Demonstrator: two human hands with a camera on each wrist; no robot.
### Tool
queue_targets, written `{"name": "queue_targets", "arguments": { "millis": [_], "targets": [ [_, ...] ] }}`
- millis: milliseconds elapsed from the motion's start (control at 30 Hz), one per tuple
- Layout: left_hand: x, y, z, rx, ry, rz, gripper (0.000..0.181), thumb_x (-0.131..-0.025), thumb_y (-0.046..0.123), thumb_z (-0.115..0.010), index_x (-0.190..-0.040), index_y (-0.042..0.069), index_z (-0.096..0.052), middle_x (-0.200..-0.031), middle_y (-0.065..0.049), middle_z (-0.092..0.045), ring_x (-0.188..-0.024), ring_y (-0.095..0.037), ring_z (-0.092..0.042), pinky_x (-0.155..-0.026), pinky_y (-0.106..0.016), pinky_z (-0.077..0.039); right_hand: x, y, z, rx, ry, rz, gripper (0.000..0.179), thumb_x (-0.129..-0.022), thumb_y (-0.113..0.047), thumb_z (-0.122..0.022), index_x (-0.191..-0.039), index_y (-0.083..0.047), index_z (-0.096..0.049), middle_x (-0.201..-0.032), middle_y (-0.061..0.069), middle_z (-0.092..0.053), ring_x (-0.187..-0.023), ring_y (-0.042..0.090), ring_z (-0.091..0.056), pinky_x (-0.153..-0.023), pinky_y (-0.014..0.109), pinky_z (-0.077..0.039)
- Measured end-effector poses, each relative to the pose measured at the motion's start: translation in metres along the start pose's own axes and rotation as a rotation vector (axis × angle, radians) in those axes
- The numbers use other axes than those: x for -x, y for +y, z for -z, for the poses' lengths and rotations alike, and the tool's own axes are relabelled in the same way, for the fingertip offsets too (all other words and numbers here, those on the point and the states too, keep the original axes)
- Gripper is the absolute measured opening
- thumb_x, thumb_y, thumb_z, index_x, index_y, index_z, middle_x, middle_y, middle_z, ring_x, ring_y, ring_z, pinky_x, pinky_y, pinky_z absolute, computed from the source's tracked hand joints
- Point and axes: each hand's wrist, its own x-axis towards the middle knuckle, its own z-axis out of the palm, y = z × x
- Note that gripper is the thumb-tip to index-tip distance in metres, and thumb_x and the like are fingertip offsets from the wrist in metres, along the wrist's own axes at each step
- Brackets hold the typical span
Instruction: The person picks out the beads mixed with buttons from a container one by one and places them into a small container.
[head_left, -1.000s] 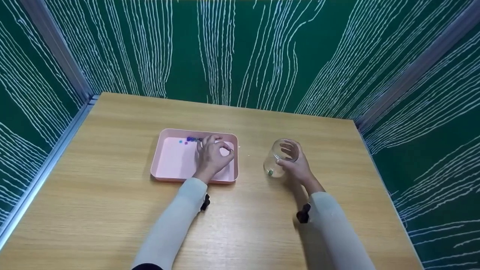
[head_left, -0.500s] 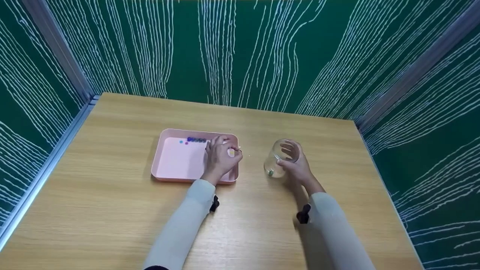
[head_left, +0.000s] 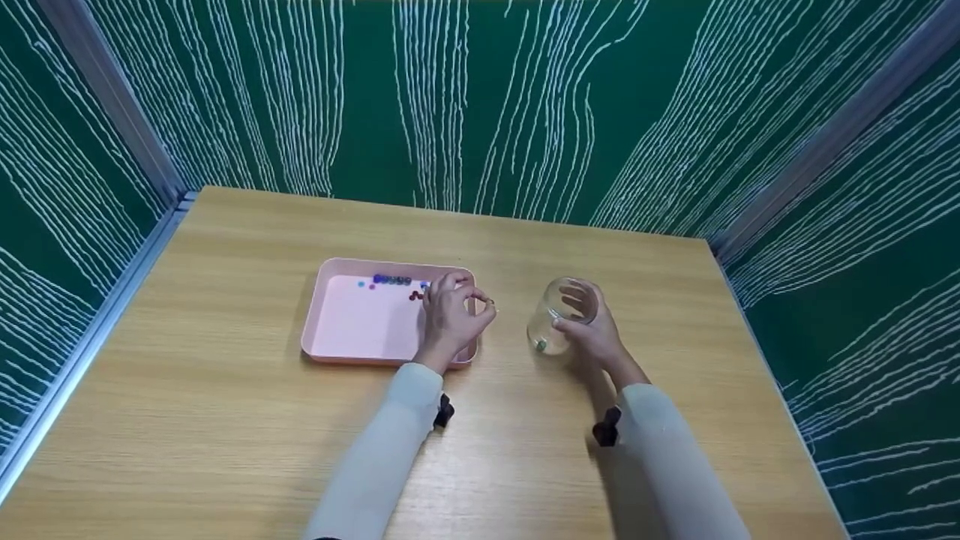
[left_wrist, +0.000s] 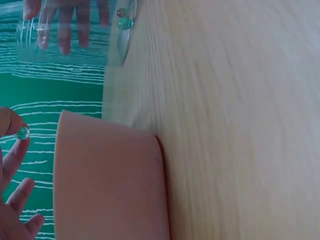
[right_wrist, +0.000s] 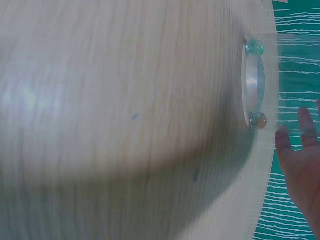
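Note:
My left hand (head_left: 452,319) is over the right rim of the pink tray (head_left: 349,322). Its thumb and index finger pinch a clear, greenish glass marble (left_wrist: 22,132), while the other fingers spread apart in the left wrist view. On the right, my right hand (head_left: 602,336) grips a clear glass jar (head_left: 537,327), standing tilted on the table in the head view. A green marble (right_wrist: 255,47) and a brownish marble (right_wrist: 259,120) lie at the jar's bottom. Inside the tray, a row of dark blue-to-grey marbles (head_left: 392,280) lines the far wall.
Small red beads or marbles (head_left: 415,295) lie in the tray beside my left fingers, with a blue piece (head_left: 361,284) and a pink piece (head_left: 372,286) farther left. The wooden table (head_left: 247,420) meets green, white-streaked walls (head_left: 367,97) on its far side.
My left hand has moved right, from inside the tray to its right rim, carrying the marble and uncovering the row and red pieces. The right hand and jar have stayed put.

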Motion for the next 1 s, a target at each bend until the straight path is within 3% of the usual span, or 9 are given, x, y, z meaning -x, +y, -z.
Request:
{"name": "queue_targets", "arguments": {
  "millis": [400,533,1000],
  "targets": [
    [-0.004,0.017,-0.003,0.027,-0.026,0.020,0.014,-0.078,0.034,-0.072,-0.083,0.022,-0.074,-0.127,0.001,-0.058,-0.125,-0.024,-0.043,-0.109,-0.048,-0.026,0.003,-0.005,0.000,0.063,-0.017,-0.023,0.075,-0.083,0.001,-0.068,-0.145,-0.001,-0.025,-0.148,0.029,-0.033,-0.140,0.047,-0.028,-0.113,0.063,-0.021],
    [-0.005,0.025,-0.004,0.060,-0.033,0.005,0.013,-0.079,0.034,-0.072,-0.085,0.022,-0.074,-0.128,-0.001,-0.058,-0.126,-0.024,-0.042,-0.110,-0.048,-0.024,0.003,-0.006,-0.001,0.076,-0.014,-0.022,0.075,-0.083,0.001,-0.069,-0.144,-0.001,-0.025,-0.148,0.029,-0.034,-0.139,0.048,-0.029,-0.112,0.063,-0.022],
    [-0.009,0.046,-0.010,0.047,-0.065,-0.040,0.017,-0.080,0.037,-0.072,-0.087,0.022,-0.074,-0.127,0.001,-0.058,-0.130,-0.022,-0.040,-0.112,-0.046,-0.024,0.001,-0.004,-0.001,0.073,-0.001,-0.013,0.077,-0.081,0.002,-0.070,-0.144,0.000,-0.026,-0.146,0.029,-0.036,-0.137,0.049,-0.031,-0.111,0.064,-0.024]
  ]
}}
